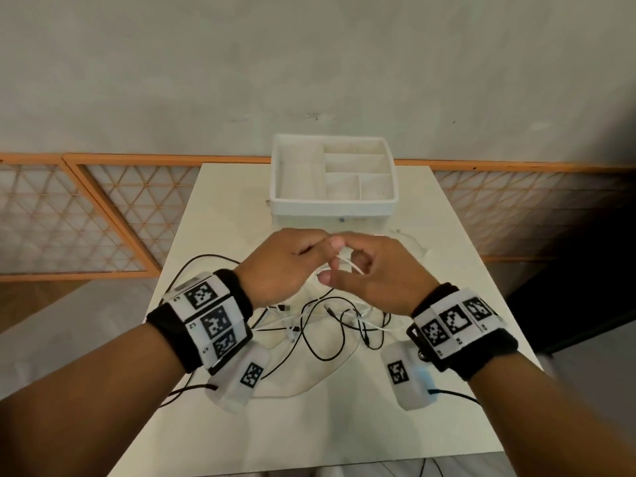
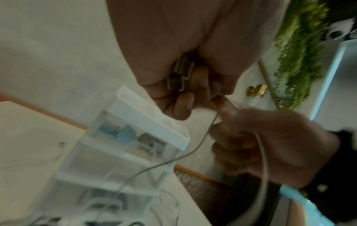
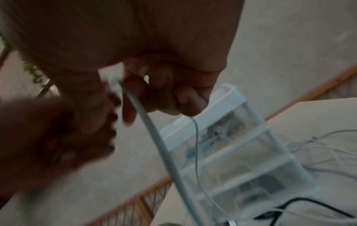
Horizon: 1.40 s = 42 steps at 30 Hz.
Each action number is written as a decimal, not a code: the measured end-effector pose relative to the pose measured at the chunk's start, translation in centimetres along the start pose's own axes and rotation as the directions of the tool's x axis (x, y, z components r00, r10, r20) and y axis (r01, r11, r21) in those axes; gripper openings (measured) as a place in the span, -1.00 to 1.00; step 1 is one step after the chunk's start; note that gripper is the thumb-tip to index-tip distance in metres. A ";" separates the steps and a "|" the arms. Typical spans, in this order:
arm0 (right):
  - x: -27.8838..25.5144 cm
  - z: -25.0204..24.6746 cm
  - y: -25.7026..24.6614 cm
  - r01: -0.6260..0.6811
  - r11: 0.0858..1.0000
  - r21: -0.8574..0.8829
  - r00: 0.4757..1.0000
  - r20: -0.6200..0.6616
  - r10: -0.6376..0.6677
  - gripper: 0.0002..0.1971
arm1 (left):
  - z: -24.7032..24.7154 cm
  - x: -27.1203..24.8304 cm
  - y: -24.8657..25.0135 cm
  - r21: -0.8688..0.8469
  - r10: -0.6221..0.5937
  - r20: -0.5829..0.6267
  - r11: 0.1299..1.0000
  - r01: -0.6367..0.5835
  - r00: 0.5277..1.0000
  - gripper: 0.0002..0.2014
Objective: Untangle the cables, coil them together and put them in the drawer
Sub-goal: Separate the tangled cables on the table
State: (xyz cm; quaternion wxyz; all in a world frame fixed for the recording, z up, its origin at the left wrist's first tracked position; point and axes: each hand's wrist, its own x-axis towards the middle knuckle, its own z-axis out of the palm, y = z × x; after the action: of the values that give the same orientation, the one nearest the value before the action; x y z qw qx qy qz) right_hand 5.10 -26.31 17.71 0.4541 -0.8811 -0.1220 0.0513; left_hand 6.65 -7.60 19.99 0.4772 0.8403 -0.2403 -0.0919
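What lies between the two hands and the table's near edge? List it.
In the head view, tangled black cables and white cables on the table, then bare tabletop.

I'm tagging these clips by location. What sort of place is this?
Probably an indoor room, home or office. A small white table against a plain wall, a clear plastic drawer unit on it, and greenery hanging nearby.

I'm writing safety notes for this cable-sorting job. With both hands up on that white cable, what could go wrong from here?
1. The white cable pinched between the left hand and right hand runs down into the tangle of black cables; pulling may tighten knots.
2. Lifting may drag the pile toward the table edge.
3. The cable hangs close to the drawer unit and might snag on it.
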 end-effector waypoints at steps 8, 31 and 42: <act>1.0 -4.7 9.1 -0.587 0.735 -0.339 0.809 -0.237 0.538 -0.71 | -2.7 -2.6 -1.0 0.091 0.005 0.109 0.996 -0.015 0.994 -0.66; -1.8 5.6 4.0 -0.003 0.971 -0.238 1.000 -0.023 -0.003 -0.96 | 4.0 -2.5 -6.2 -0.292 -0.395 -0.020 0.881 0.372 0.919 -0.72; -1.5 -4.5 -0.9 0.001 1.000 0.015 0.811 -0.584 0.008 -0.85 | 5.5 -5.3 -11.8 -0.139 -0.489 0.076 0.858 0.495 0.869 -0.68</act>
State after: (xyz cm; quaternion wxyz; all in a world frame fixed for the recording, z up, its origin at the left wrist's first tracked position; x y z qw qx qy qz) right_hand 4.38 -29.74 21.08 0.4760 -0.8511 0.0255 -0.2199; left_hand 3.71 -4.08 6.68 0.4965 0.8326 -0.0191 -0.2447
